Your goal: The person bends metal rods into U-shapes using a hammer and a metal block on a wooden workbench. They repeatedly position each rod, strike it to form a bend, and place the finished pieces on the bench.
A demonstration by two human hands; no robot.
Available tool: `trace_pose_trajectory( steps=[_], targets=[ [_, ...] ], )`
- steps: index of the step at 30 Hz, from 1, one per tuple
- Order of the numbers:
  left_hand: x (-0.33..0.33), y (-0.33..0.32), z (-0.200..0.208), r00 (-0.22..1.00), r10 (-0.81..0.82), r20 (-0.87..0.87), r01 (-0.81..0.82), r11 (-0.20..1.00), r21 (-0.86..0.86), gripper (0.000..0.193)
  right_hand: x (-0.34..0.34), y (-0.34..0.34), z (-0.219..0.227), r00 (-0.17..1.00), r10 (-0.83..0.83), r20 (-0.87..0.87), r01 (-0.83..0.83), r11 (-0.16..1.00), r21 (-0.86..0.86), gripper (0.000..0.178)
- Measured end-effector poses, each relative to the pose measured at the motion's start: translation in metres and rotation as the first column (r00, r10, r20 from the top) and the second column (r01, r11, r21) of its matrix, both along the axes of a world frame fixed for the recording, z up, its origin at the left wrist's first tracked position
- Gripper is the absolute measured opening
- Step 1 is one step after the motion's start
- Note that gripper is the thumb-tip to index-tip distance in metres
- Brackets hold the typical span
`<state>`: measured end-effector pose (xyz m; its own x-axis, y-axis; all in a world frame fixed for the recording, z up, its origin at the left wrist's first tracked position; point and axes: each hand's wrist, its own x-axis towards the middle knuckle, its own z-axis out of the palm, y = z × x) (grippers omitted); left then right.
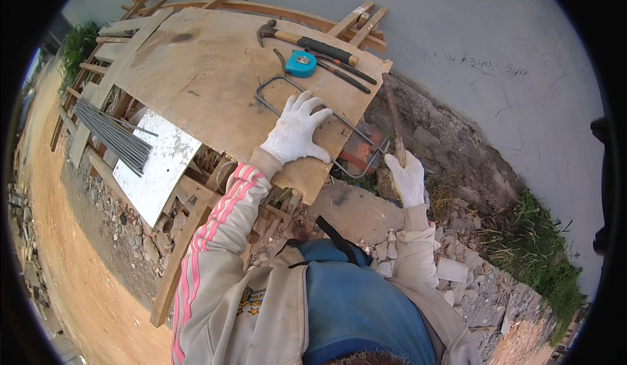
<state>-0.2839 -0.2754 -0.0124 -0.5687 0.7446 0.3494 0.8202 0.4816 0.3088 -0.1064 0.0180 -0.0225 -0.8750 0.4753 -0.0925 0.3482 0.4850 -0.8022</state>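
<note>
My gloved left hand (pixel 297 130) lies flat with fingers spread over a rectangular bent steel rod (pixel 351 125), on the plywood sheet. One end of the rod frame juts past the board's right edge. My gloved right hand (pixel 408 179) is closed around the lower part of a long rusty bar (pixel 394 113), just beside that jutting end. Whether the bar's end is hooked on the rod is hard to make out. Beyond my left hand lie a teal tape measure (pixel 300 64), a pair of long-handled pincers (pixel 343 74) and a claw hammer (pixel 307 41).
The plywood sheet (pixel 209 58) rests on timber framing. A bundle of straight steel rods (pixel 117 136) lies on a white panel (pixel 160 162) at the left. A grey wall (pixel 496 38) stands at the right, with rubble (pixel 470 293) and grass (pixel 529 241) below. A dirt path (pixel 91 267) runs along the left.
</note>
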Motion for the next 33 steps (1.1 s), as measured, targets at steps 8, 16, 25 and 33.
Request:
trace_pose_trajectory(
  steps=[8, 16, 25, 33],
  targets=[
    [0.079, 0.015, 0.0, 0.986, 0.071, -0.152, -0.054, 0.992, 0.114, 0.093, -0.002, 0.008, -0.009, 0.996, 0.09, -0.011, -0.085, 0.964, 0.253, 0.043],
    [0.114, 0.068, 0.001, 0.945, 0.324, -0.032, -0.325, 0.945, -0.025, 0.119, -0.001, 0.005, -0.012, 0.987, 0.089, -0.131, -0.05, 0.96, 0.274, 0.043],
    [0.106, 0.086, 0.003, 0.946, 0.297, -0.128, -0.319, 0.923, -0.215, 0.116, -0.002, 0.011, -0.012, 0.987, 0.125, -0.102, -0.107, 0.98, 0.166, 0.039],
    [0.101, 0.09, 0.008, 0.956, 0.283, -0.082, -0.294, 0.933, -0.207, 0.116, -0.002, 0.015, -0.018, 0.969, 0.194, -0.151, -0.163, 0.967, 0.196, 0.043]
  ],
)
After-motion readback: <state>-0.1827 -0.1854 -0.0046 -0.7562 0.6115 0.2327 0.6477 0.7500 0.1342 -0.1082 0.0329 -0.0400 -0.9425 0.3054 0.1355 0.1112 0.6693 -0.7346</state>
